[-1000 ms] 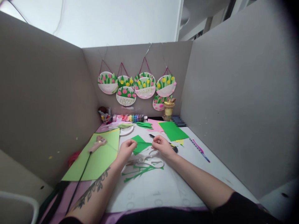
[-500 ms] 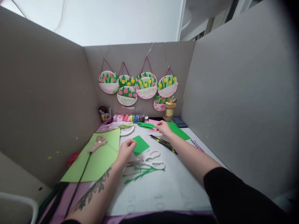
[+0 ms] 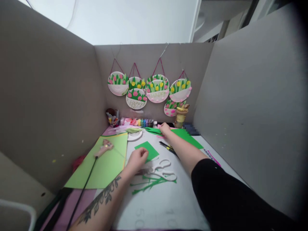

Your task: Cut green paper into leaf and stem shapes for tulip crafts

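A white table surface (image 3: 166, 202) printed with faint numbers lies over purple cloth (image 3: 83, 199). On its left rests a large light green paper sheet (image 3: 113, 166); mid-table, a small dark green paper square (image 3: 152, 152) lies near white-handled scissors (image 3: 160, 170) and thin green paper scraps (image 3: 154, 185). Farther back are leaf-shaped green paper pieces (image 3: 152, 130), a large dark green paper sheet (image 3: 190, 138) and a row of multicoloured bottles (image 3: 145, 123).

Black sleeve (image 3: 216, 183) on right arm; dark leafy tattoo (image 3: 103, 197) along left forearm; hands bare.
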Demonstrator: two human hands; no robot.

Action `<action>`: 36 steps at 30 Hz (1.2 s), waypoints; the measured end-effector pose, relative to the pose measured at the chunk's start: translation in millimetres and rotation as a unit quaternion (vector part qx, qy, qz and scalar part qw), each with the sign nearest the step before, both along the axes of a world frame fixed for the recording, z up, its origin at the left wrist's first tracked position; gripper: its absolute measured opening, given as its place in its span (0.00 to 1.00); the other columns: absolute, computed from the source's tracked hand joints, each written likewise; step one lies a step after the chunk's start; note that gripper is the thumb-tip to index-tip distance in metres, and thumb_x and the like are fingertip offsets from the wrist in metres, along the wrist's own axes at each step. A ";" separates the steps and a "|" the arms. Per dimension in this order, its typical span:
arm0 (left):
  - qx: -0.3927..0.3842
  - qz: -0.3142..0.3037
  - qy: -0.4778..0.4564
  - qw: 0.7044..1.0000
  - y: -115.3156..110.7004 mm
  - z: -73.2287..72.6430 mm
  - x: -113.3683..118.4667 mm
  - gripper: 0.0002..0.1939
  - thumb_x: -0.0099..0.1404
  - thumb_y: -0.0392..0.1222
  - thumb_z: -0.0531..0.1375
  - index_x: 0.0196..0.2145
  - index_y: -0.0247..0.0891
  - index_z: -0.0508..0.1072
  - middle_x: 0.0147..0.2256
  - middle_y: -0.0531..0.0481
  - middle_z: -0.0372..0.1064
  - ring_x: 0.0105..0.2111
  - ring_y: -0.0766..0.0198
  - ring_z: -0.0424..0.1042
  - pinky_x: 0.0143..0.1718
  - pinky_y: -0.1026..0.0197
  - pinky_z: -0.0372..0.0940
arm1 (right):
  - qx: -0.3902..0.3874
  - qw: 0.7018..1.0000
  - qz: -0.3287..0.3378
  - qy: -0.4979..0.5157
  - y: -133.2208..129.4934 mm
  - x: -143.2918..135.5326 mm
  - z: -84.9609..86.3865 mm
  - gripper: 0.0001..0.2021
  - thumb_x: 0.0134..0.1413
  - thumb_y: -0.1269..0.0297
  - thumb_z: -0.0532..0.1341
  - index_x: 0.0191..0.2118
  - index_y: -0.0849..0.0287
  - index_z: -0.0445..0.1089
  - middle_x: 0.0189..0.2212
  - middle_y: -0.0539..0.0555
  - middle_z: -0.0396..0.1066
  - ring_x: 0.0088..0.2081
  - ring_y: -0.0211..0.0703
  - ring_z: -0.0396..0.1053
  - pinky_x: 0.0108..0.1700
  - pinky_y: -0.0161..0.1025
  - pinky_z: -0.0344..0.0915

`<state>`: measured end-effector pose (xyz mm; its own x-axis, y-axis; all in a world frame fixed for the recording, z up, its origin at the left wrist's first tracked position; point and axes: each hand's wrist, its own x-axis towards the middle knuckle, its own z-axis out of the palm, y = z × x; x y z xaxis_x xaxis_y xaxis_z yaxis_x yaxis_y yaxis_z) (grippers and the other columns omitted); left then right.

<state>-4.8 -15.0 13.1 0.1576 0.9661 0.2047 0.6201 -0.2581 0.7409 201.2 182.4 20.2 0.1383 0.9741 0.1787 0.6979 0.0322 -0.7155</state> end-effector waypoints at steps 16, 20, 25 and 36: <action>-0.013 -0.096 0.262 0.960 18.3 -11.3 -18.8 0.10 0.56 0.32 0.55 0.29 0.38 0.76 0.32 0.46 0.73 0.36 0.60 0.70 0.41 0.62 0.62 | 0.026 0.896 0.372 -0.242 -232.2 14.2 -4.4 0.13 0.54 0.64 0.59 0.46 0.59 0.68 0.44 0.60 0.68 0.46 0.49 0.65 0.46 0.41 0.58; -0.025 -0.098 0.250 0.963 17.8 -7.8 -23.0 0.11 0.55 0.31 0.54 0.30 0.38 0.76 0.31 0.47 0.74 0.34 0.60 0.70 0.38 0.62 0.61 | 0.020 0.886 0.388 -0.254 -229.9 21.7 -3.1 0.14 0.55 0.67 0.58 0.49 0.58 0.67 0.45 0.59 0.69 0.45 0.49 0.66 0.47 0.41 0.58; -0.043 -0.107 0.239 0.964 20.2 -8.1 -30.8 0.14 0.52 0.30 0.55 0.34 0.38 0.76 0.32 0.48 0.74 0.34 0.60 0.70 0.36 0.63 0.61 | 0.020 0.881 0.385 -0.275 -225.7 28.6 -5.6 0.16 0.53 0.68 0.59 0.49 0.57 0.67 0.42 0.58 0.71 0.45 0.50 0.66 0.47 0.42 0.57; 0.008 -0.030 0.184 0.982 23.5 4.5 -37.5 0.12 0.53 0.30 0.53 0.32 0.36 0.75 0.33 0.47 0.75 0.35 0.58 0.71 0.39 0.62 0.62 | 0.140 0.900 0.381 -0.158 -211.5 49.5 1.9 0.08 0.54 0.65 0.58 0.40 0.57 0.67 0.40 0.57 0.69 0.44 0.47 0.64 0.49 0.43 0.58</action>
